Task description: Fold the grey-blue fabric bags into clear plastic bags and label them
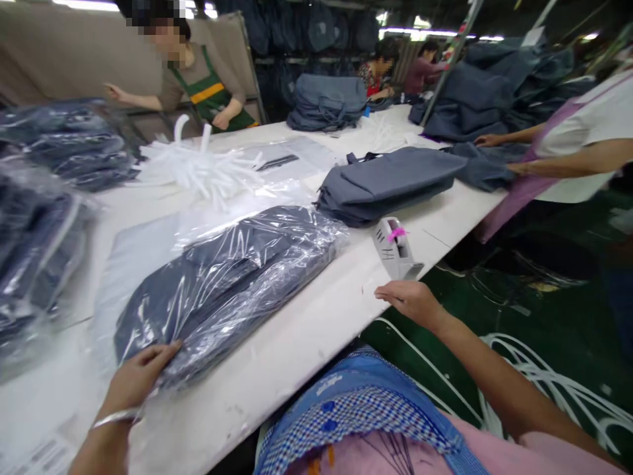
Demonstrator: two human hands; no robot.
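Note:
A dark blue-grey fabric bag in a clear plastic bag (232, 277) lies slantwise on the white table. My left hand (141, 376), with a silver bangle on the wrist, grips the near left end of the plastic, thumb and fingers closed on it. Just in front of the tape dispenser (393, 251), my right hand (409, 303) is held over the table edge. Its fingers are pressed together; anything between them is too small to make out. The dispenser is pale grey with a bit of pink on top.
Behind lie an unwrapped bag (390, 181) and a pile of white strips (198, 165). Plastic-wrapped bags (39, 244) are stacked at left. A co-worker in a green apron (208, 92) stands across the table (316, 310); another person's arms (558, 165) handle fabric at right. White cords (539, 376) lie on the floor.

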